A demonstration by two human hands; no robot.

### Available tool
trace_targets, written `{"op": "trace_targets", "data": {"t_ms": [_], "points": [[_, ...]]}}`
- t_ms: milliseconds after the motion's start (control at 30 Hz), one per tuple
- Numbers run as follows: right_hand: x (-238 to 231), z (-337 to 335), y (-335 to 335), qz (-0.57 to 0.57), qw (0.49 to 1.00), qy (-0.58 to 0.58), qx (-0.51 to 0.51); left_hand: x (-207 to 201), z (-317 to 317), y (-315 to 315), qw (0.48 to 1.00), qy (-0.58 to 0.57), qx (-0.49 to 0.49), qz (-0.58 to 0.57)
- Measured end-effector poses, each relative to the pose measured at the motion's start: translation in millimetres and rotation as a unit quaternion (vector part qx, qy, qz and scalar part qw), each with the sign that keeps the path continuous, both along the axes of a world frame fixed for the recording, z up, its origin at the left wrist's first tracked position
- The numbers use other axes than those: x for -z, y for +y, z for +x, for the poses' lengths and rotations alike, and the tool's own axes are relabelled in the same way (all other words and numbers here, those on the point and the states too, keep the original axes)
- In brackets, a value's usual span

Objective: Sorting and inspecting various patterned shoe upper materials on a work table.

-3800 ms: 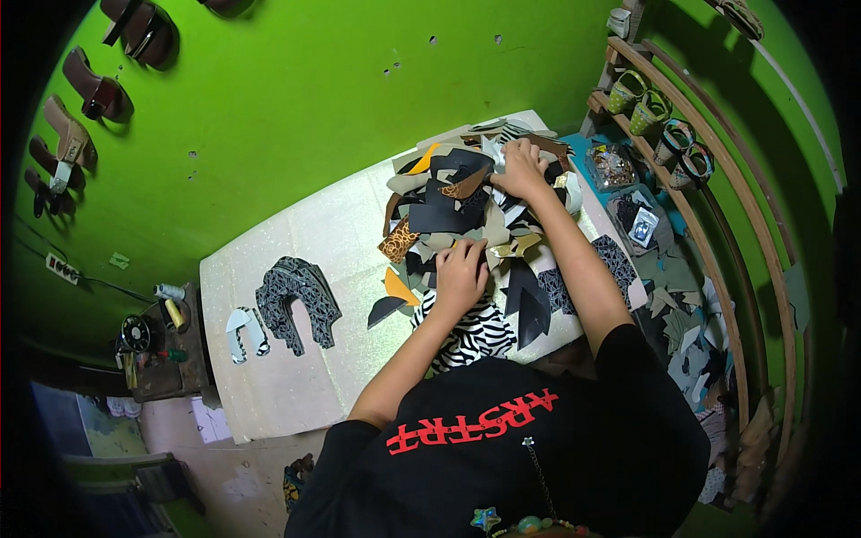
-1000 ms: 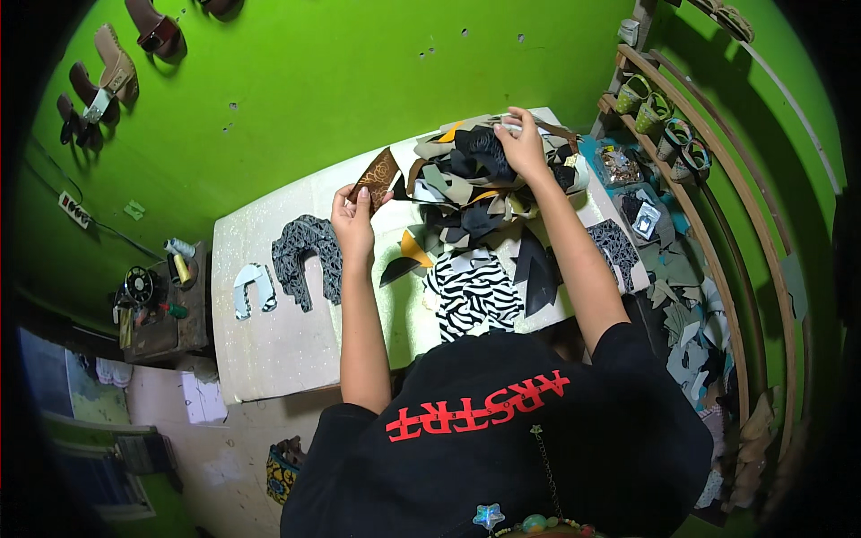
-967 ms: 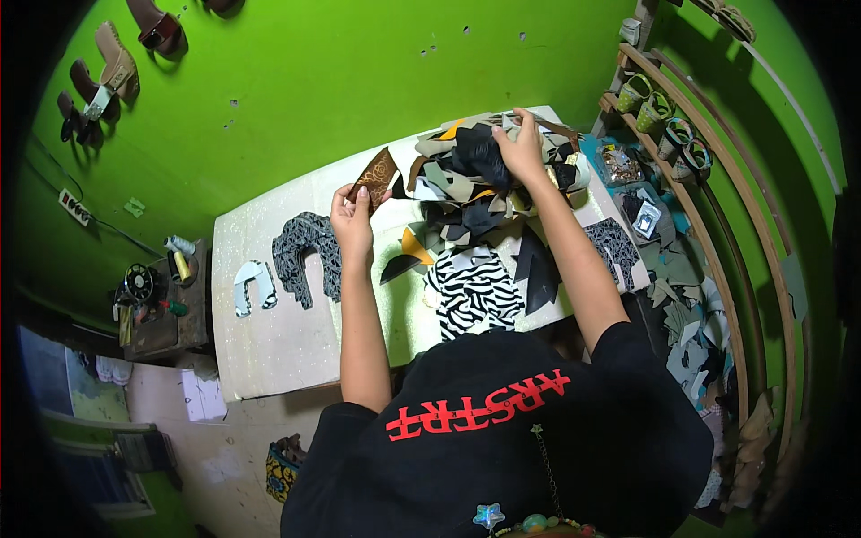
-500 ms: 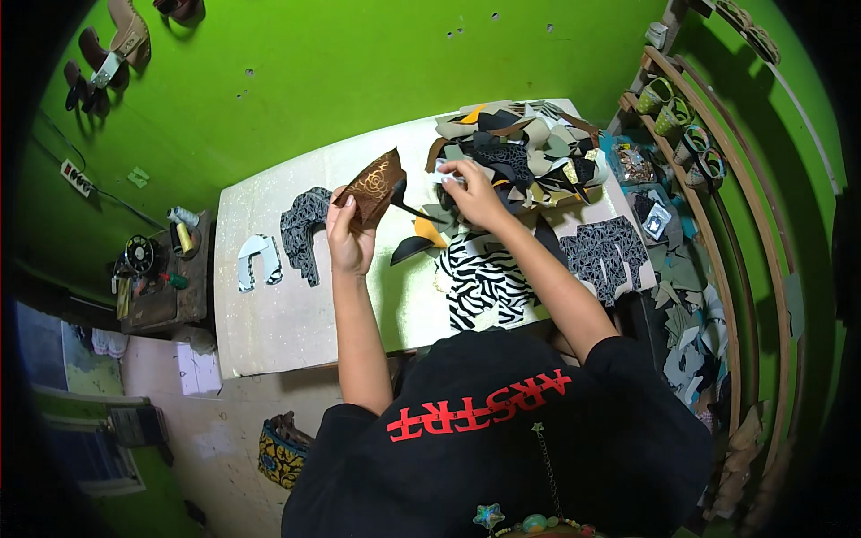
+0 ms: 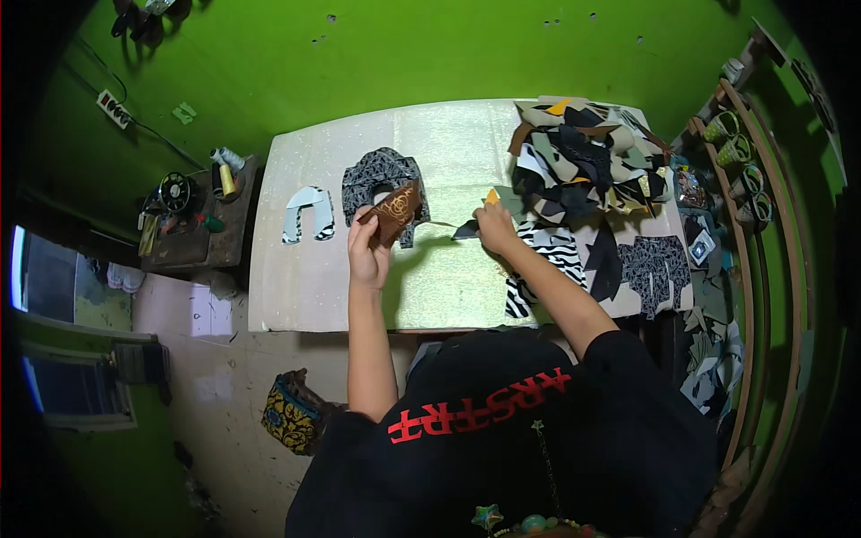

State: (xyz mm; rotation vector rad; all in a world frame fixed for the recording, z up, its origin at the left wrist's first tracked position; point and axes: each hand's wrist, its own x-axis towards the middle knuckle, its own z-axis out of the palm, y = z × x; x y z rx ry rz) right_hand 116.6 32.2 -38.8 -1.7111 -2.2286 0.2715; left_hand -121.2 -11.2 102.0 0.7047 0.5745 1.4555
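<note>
My left hand (image 5: 368, 254) is raised over the table, its fingers closed on a brown patterned scrap (image 5: 397, 215) with gold swirls, tilted upright. Behind the scrap lies a black and grey patterned arch-shaped piece (image 5: 381, 170), partly covered. My right hand (image 5: 495, 226) rests low on the table, fingers curled down on small scraps: a yellow-orange one (image 5: 491, 195), a grey-green one (image 5: 511, 201) and a dark one (image 5: 465, 231). What its fingertips grip is hidden. Zebra-striped pieces (image 5: 558, 252) lie beside my right wrist, partly under the forearm.
A heap of mixed scraps (image 5: 587, 161) covers the table's back right. A pale arch-shaped piece (image 5: 308, 214) lies at the left, another black and grey patterned piece (image 5: 657, 269) at the right. A small wooden stand (image 5: 202, 242) holds thread spools; a wooden rack (image 5: 717, 166) bears sandals.
My right hand has come down from the heap's edge onto the small scraps; the pale bit it held is out of sight. My left hand still holds the brown scrap. The view has shifted left.
</note>
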Motion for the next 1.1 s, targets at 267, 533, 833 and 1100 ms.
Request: {"op": "trace_targets", "data": {"t_ms": [267, 533, 833, 1100], "points": [[-34, -17, -11, 0.089, 0.986, 0.138, 0.01, 22, -36, 9, 0.998, 0.01, 0.021, -0.066], [-31, -30, -22, 0.152, 0.961, 0.218, 0.075, 22, -51, 32, 0.994, 0.01, 0.087, -0.067], [-25, -70, -14, 0.13, 0.846, 0.487, 0.174, 27, -80, 49, 0.983, -0.033, 0.178, -0.039], [-33, -146, 14, 0.123, 0.855, 0.489, 0.124, 13, -133, 40, 0.953, -0.212, 0.216, -0.032]]}}
